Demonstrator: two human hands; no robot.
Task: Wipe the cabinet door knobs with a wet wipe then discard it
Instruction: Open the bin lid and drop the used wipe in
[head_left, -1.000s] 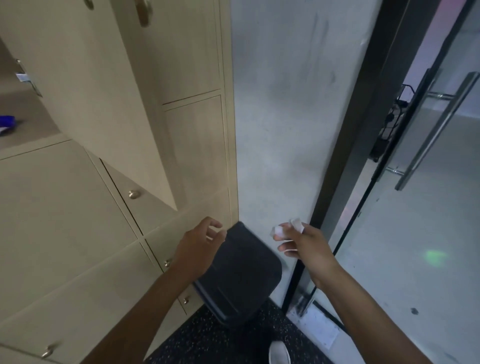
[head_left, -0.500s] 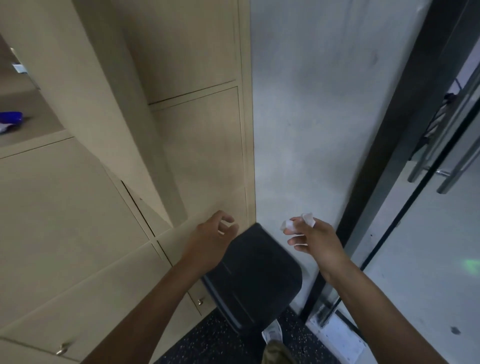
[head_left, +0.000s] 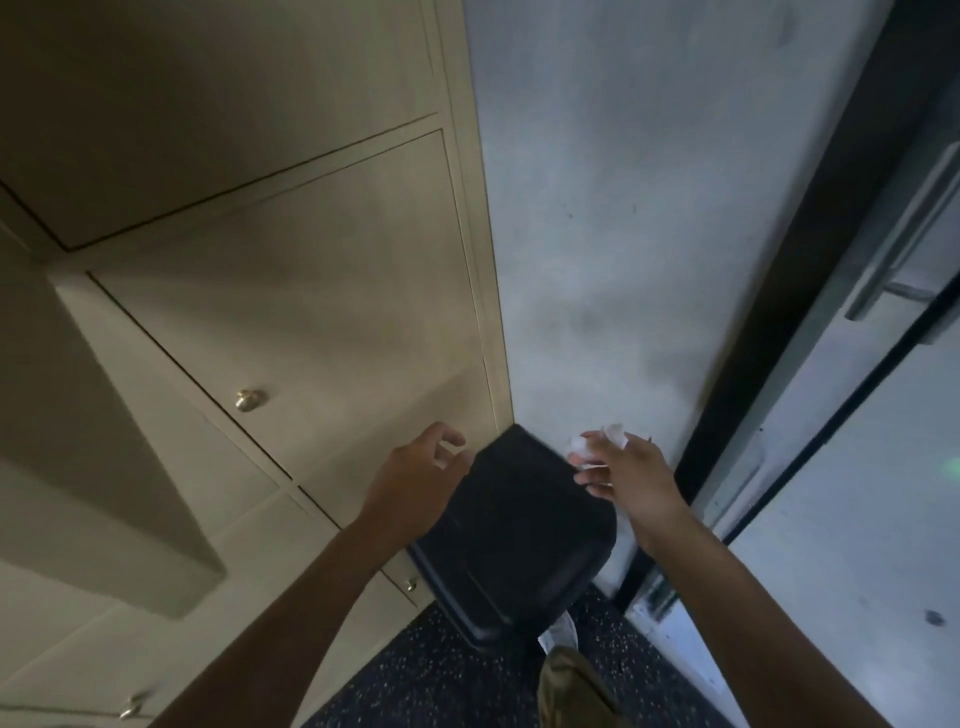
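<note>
A crumpled white wet wipe (head_left: 605, 440) is pinched in the fingertips of my right hand (head_left: 626, 478), held over the far right edge of a black bin (head_left: 514, 540) with its lid closed. My left hand (head_left: 415, 480) hovers at the bin's left side, fingers loosely curled, holding nothing that I can see. Brass knobs show on the beige cabinet doors: one (head_left: 248, 399) up left, one small knob (head_left: 411, 584) beside the bin, one (head_left: 132, 707) at the bottom left.
The bin stands in the corner between the beige cabinets (head_left: 291, 270) and a grey wall (head_left: 623, 208). A black-framed glass door with a metal handle (head_left: 893, 244) is on the right. An open cabinet door (head_left: 93, 467) juts out at left. My shoe (head_left: 563, 631) rests on speckled dark floor.
The view has swung closer to the corner and the bin. Both hands stay over the bin, the right still pinching the wipe. A knob has come into view at left.
</note>
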